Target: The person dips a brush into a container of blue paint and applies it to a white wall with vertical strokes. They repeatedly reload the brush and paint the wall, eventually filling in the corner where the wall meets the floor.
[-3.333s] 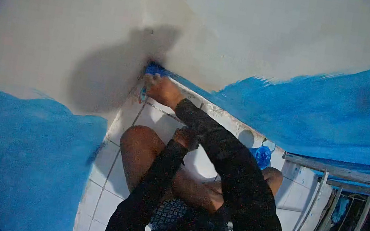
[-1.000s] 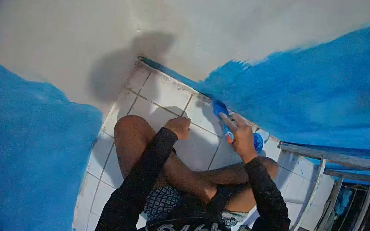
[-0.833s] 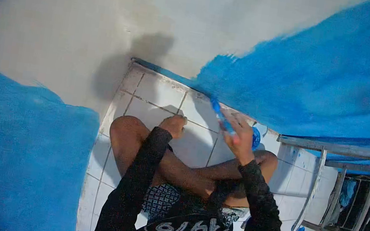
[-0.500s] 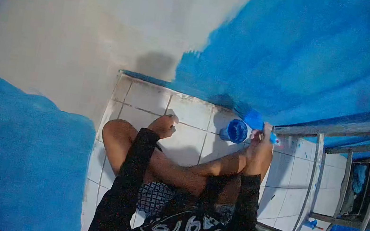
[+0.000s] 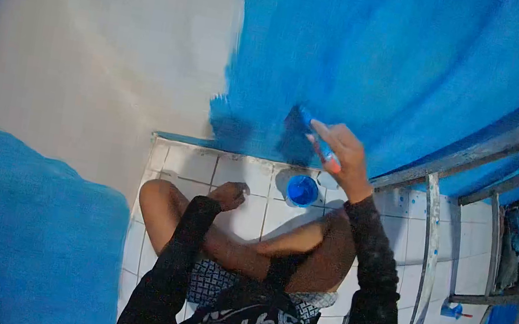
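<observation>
A paintbrush (image 5: 326, 153) with a blue and orange-red handle is gripped in my right hand (image 5: 344, 158), its bristle end close to the blue-painted wall (image 5: 381, 66). Whether the bristles touch the wall is hard to tell. Below that hand, a small tub of blue paint (image 5: 302, 191) stands on the white tiled floor. A pale round lid (image 5: 328, 180) lies beside the tub, partly hidden. My left hand (image 5: 229, 196) hangs near my bent knee with its fingers curled, and nothing shows in it.
A wooden ladder (image 5: 428, 254) stands along the right side, near the wall. Under it lies a blue item with an orange handle (image 5: 454, 312) on the tiles. Blue paint drops dot the floor nearby. Pale wall (image 5: 125, 28) meets the blue at upper left.
My right hand has lifted from beside the tub up to the wall with the paintbrush. The left hand stays near the knee. The view has shifted, bringing the tub left and lower.
</observation>
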`<move>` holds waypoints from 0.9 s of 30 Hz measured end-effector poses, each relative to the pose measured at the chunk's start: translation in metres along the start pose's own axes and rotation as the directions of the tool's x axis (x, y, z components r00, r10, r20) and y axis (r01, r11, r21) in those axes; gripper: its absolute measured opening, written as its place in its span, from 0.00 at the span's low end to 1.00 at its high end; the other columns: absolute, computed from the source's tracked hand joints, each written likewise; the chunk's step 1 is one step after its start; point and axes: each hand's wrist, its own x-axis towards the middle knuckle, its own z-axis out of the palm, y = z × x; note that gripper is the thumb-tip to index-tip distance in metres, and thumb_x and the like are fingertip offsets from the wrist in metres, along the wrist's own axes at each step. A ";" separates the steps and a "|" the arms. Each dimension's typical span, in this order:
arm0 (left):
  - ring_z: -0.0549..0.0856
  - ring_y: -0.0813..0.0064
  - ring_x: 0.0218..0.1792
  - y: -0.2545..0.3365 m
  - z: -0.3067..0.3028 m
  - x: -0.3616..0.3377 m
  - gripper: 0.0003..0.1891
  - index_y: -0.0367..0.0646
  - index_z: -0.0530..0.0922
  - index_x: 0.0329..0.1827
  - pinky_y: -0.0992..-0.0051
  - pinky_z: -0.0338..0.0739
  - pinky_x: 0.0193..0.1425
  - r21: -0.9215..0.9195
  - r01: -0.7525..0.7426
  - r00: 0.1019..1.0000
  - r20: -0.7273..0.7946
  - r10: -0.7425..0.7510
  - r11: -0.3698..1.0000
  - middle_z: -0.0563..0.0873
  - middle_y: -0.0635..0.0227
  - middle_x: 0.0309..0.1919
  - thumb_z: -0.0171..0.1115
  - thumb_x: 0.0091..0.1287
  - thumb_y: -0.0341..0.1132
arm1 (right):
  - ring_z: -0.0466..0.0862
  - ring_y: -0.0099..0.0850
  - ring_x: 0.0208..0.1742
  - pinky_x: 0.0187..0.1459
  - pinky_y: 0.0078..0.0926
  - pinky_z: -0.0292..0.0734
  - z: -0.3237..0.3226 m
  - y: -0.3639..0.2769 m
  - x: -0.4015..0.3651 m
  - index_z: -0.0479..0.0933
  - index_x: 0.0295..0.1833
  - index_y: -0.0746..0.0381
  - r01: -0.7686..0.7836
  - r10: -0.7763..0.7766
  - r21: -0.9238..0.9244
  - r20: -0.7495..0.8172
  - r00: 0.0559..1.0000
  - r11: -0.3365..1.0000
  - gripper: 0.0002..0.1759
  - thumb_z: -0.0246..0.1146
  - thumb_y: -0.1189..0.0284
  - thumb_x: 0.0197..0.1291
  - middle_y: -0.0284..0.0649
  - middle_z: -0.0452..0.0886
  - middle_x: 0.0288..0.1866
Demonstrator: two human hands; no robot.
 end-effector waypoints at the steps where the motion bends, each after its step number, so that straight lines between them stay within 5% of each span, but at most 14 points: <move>1: 0.86 0.50 0.40 -0.017 0.006 -0.002 0.12 0.40 0.79 0.48 0.54 0.80 0.51 0.003 -0.002 1.000 0.006 0.002 1.000 0.85 0.50 0.35 0.58 0.64 0.35 | 0.86 0.39 0.40 0.40 0.32 0.81 -0.012 -0.005 0.010 0.83 0.57 0.61 0.047 -0.047 -0.014 -0.009 0.999 0.999 0.25 0.74 0.79 0.51 0.43 0.85 0.41; 3: 0.85 0.51 0.35 -0.064 0.020 -0.008 0.11 0.40 0.78 0.47 0.56 0.81 0.46 0.090 -0.276 0.951 -0.118 0.286 0.957 0.84 0.52 0.32 0.58 0.65 0.33 | 0.86 0.39 0.41 0.40 0.31 0.81 -0.023 -0.016 0.022 0.83 0.57 0.61 0.104 -0.111 -0.062 -0.104 0.988 0.993 0.26 0.76 0.80 0.49 0.42 0.86 0.41; 4: 0.85 0.51 0.35 -0.058 0.015 -0.013 0.11 0.40 0.78 0.47 0.56 0.81 0.46 0.085 -0.274 0.953 -0.109 0.282 0.958 0.84 0.52 0.32 0.58 0.65 0.33 | 0.86 0.38 0.42 0.39 0.31 0.82 -0.024 -0.022 0.026 0.83 0.56 0.61 0.168 -0.188 -0.116 -0.187 0.964 0.979 0.27 0.77 0.80 0.46 0.42 0.86 0.41; 6: 0.85 0.53 0.33 -0.039 -0.002 -0.022 0.09 0.40 0.78 0.45 0.58 0.80 0.41 -0.038 0.141 0.990 -0.023 -0.142 0.989 0.83 0.53 0.30 0.58 0.65 0.32 | 0.86 0.39 0.43 0.38 0.31 0.84 -0.015 -0.031 0.028 0.79 0.62 0.59 0.225 -0.279 -0.231 -0.234 0.931 0.946 0.33 0.77 0.76 0.46 0.39 0.85 0.44; 8: 0.85 0.51 0.37 -0.057 0.011 -0.018 0.11 0.39 0.78 0.46 0.58 0.80 0.45 -0.017 0.035 0.997 -0.061 -0.036 0.999 0.84 0.51 0.34 0.60 0.62 0.32 | 0.86 0.39 0.43 0.38 0.30 0.85 0.006 -0.034 0.019 0.79 0.64 0.59 0.203 -0.362 -0.418 -0.346 0.866 0.886 0.37 0.79 0.76 0.43 0.41 0.85 0.45; 9: 0.85 0.49 0.41 -0.067 0.018 -0.015 0.14 0.39 0.78 0.48 0.57 0.80 0.48 0.010 -0.074 0.992 -0.102 0.075 0.997 0.84 0.49 0.38 0.62 0.59 0.32 | 0.85 0.41 0.46 0.40 0.31 0.85 0.027 -0.029 0.005 0.77 0.65 0.61 0.155 -0.276 -0.378 -0.291 0.916 0.913 0.33 0.73 0.77 0.50 0.45 0.83 0.50; 14: 0.84 0.48 0.39 -0.060 0.020 -0.010 0.13 0.40 0.78 0.45 0.54 0.79 0.48 0.091 -0.031 0.998 -0.054 0.036 0.995 0.82 0.51 0.35 0.60 0.57 0.31 | 0.81 0.46 0.54 0.46 0.35 0.85 0.132 -0.023 -0.084 0.72 0.71 0.59 0.105 -0.091 -0.318 0.057 0.994 0.942 0.34 0.64 0.78 0.55 0.48 0.79 0.58; 16: 0.83 0.48 0.38 -0.069 0.024 -0.014 0.12 0.40 0.78 0.44 0.53 0.78 0.48 0.101 -0.006 0.999 -0.036 0.010 0.995 0.81 0.52 0.34 0.59 0.57 0.31 | 0.80 0.48 0.56 0.48 0.37 0.84 0.156 -0.023 -0.103 0.71 0.72 0.58 0.084 -0.043 -0.257 0.160 0.986 0.963 0.36 0.62 0.79 0.54 0.48 0.78 0.61; 18: 0.83 0.50 0.39 -0.088 0.035 -0.012 0.12 0.41 0.77 0.44 0.53 0.77 0.48 0.117 -0.153 0.968 -0.183 0.173 0.981 0.81 0.52 0.34 0.60 0.57 0.31 | 0.80 0.47 0.55 0.51 0.39 0.82 0.164 -0.021 -0.109 0.71 0.72 0.58 0.096 -0.028 -0.245 0.266 0.964 0.965 0.36 0.63 0.76 0.53 0.46 0.78 0.59; 21: 0.84 0.52 0.39 -0.057 0.016 -0.020 0.12 0.42 0.77 0.45 0.54 0.77 0.47 -0.054 -0.051 0.991 -0.130 0.044 0.997 0.80 0.53 0.34 0.61 0.58 0.30 | 0.80 0.46 0.52 0.51 0.42 0.80 0.133 -0.025 -0.072 0.71 0.71 0.59 0.068 -0.009 -0.095 0.520 0.854 0.993 0.35 0.65 0.73 0.54 0.45 0.80 0.55; 25: 0.84 0.52 0.38 -0.059 0.016 -0.024 0.11 0.43 0.77 0.45 0.54 0.76 0.45 -0.100 -0.072 0.990 -0.132 0.059 0.992 0.80 0.53 0.34 0.62 0.59 0.30 | 0.81 0.46 0.48 0.49 0.42 0.79 0.083 -0.007 -0.018 0.74 0.68 0.61 0.114 -0.137 0.092 0.312 0.940 0.989 0.32 0.66 0.70 0.54 0.44 0.83 0.51; 27: 0.84 0.50 0.36 -0.066 0.022 -0.026 0.10 0.43 0.77 0.45 0.54 0.77 0.44 -0.071 -0.175 0.963 -0.219 0.156 0.982 0.80 0.53 0.33 0.63 0.60 0.30 | 0.82 0.45 0.46 0.50 0.41 0.79 0.044 -0.026 0.021 0.78 0.64 0.62 0.017 -0.040 0.106 0.217 0.975 0.994 0.29 0.67 0.69 0.54 0.45 0.84 0.50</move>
